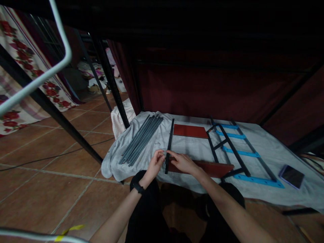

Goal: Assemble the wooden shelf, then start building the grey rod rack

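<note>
My left hand (156,162) is closed in a pinch just left of a black metal bar (171,135). Whatever sits between its fingertips is too small to make out. From the other side, my right hand (184,163) has its index finger across the bar and its thumb lower down, gripping the bar near its front end. Two red-brown boards, one farther back (190,131) and one nearer (214,168), extend rightward from the bar. At their right ends stands a black tubular frame (229,145). Small screw-like pieces (157,143) lie on the grey cloth (149,175) beyond my left hand.
Several grey metal tubes (141,140) lie bundled at left. A ladder-like piece with blue strips (241,153) and a phone (292,176) lie at right. Black posts (111,81) and a pale bent tube (37,86) rise at left. A dark beam crosses overhead.
</note>
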